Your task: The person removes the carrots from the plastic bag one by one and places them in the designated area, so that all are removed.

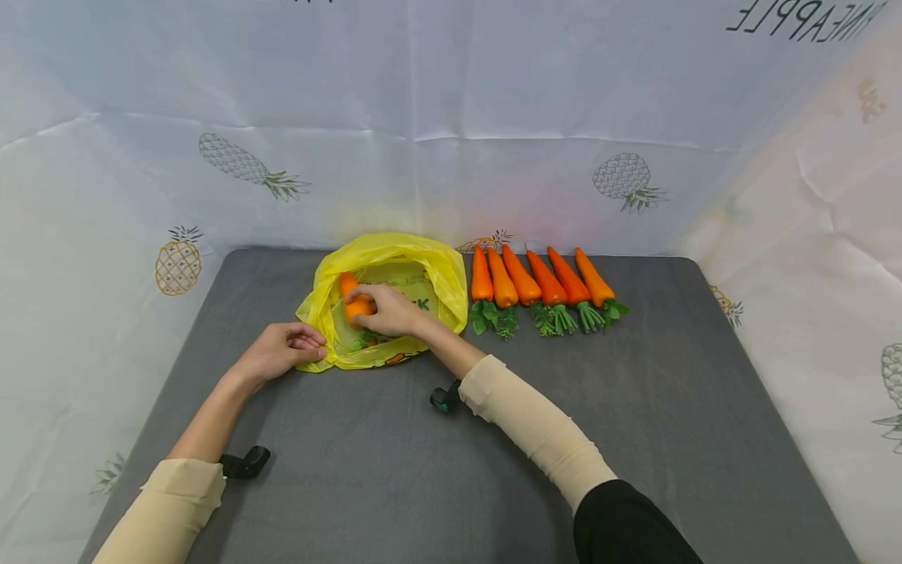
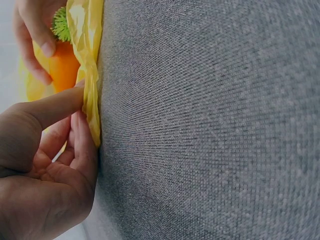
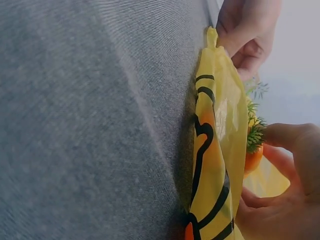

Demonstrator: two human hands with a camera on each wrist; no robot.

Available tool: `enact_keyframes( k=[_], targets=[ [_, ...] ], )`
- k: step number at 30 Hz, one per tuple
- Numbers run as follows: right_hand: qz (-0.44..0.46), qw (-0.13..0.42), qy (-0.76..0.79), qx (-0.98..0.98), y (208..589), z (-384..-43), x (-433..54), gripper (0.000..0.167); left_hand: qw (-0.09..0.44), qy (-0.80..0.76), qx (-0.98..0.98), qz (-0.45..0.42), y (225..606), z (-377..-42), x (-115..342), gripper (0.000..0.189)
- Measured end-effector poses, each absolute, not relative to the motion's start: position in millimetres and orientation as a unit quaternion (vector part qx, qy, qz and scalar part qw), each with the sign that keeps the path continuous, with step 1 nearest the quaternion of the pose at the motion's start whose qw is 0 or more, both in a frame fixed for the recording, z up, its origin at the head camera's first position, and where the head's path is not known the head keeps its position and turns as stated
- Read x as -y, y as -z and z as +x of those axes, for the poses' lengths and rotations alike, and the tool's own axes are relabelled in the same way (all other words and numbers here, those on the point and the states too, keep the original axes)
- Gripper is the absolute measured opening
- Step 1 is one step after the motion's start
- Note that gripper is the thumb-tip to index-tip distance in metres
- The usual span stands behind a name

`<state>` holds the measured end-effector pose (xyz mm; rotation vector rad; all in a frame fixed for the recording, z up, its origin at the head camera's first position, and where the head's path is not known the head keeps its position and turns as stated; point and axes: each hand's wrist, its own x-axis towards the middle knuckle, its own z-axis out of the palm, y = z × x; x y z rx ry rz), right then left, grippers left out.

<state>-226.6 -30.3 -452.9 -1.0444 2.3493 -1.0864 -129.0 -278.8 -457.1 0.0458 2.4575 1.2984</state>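
Observation:
A yellow plastic bag lies on the grey table with its mouth spread wide. My left hand pinches the bag's near left edge between thumb and fingers; the left wrist view shows the yellow film in that pinch. Inside the bag opening, my right hand grips an orange carrot by its thick end. Green leaves show just below that hand. In the right wrist view, the carrot and its leafy top are partly hidden behind the bag's raised rim.
Several carrots lie in a row to the right of the bag, tips toward the back and green tops toward me. A white cloth with pineapple prints hangs behind the grey table. Black wrist mounts stick out from both forearms.

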Motion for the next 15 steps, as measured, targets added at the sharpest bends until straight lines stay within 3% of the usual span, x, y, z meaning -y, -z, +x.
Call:
enact_keyframes(
  k=[15],
  targets=[
    [-0.366,0.206,0.421,-0.804,444,-222,13,0.038,0.177,-0.46,-0.87,0.023,456,-129,280,0.031]
  ],
)
